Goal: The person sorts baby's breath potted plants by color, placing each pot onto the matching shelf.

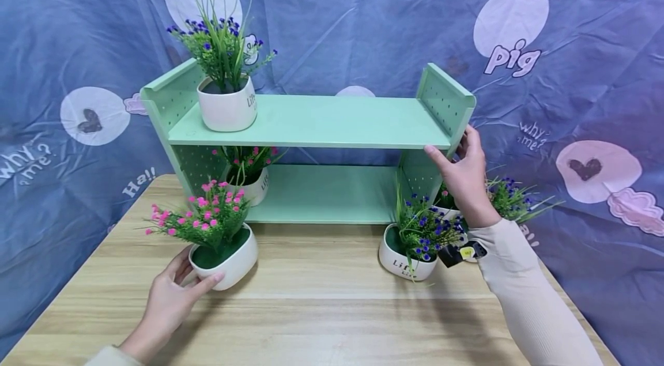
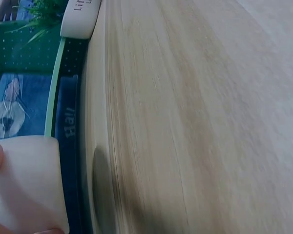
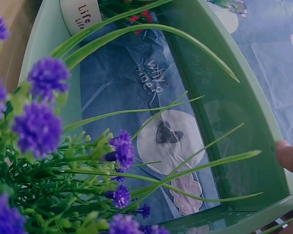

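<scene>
My left hand [image 1: 168,300] grips a white pot of pink flowers [image 1: 230,262], thumb in front and fingers behind, in front of the shelf's left end. The pot is tilted; in the left wrist view its white wall [image 2: 27,180] appears above the wooden table. At the right end of the mint-green two-tier shelf [image 1: 332,121], my right hand [image 1: 464,176] holds the side panel, thumb at the front edge and fingers outside it. Only the thumb [image 3: 289,157] shows clearly in the right wrist view, at the green shelf [image 3: 254,112].
A purple-flowered pot [image 1: 226,106] stands on the upper tier's left. Below it is another pink-flowered pot [image 1: 254,187]. Another purple-flowered pot [image 1: 407,259] stands on the table [image 1: 321,308] by the shelf's right front. More pots [image 1: 447,213] sit partly hidden behind the right forearm.
</scene>
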Available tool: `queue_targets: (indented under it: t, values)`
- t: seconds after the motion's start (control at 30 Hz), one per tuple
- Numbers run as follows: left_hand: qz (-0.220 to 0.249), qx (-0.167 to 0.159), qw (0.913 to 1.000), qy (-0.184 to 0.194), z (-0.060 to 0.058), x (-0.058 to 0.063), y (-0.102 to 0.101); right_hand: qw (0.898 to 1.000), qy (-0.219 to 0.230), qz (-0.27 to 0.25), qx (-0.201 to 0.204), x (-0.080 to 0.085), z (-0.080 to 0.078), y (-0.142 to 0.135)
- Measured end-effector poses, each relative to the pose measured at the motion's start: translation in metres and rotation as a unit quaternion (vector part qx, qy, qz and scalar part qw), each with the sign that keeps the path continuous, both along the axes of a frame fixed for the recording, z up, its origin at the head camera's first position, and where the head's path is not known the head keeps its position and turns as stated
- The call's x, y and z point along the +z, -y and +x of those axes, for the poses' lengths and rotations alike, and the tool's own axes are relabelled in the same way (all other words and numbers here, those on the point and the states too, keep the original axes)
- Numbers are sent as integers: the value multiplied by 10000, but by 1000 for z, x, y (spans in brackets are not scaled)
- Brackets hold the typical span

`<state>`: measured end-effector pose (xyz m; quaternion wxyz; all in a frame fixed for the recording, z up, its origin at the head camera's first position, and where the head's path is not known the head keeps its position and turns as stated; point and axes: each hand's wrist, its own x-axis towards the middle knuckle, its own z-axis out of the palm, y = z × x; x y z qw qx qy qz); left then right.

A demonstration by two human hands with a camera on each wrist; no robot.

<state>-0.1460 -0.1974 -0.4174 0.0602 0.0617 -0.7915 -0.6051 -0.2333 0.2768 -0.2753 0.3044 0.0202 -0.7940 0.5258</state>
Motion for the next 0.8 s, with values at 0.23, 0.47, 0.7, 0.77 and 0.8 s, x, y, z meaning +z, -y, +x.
queue_targets:
  t: [0.23, 0.47, 0.7, 0.77, 0.8]
  values:
    - [158, -306, 9993, -118, -2, -1, -16, 10000, -20, 36, 68, 1, 0, 0]
    - [306, -509, 9982, -85, -6, -1, -32, 10000, 2, 48, 29, 1, 1, -1]
    - [118, -664, 9974, -236, -15, 3, -43, 10000, 11, 48, 19, 2, 1, -1]
    - [95, -682, 9972, -305, -19, 6, -45, 10000, 7, 42, 40, 2, 0, 0]
    - [68, -686, 9971, -337, -21, 8, -46, 10000, 6, 35, 49, 2, 0, 0]
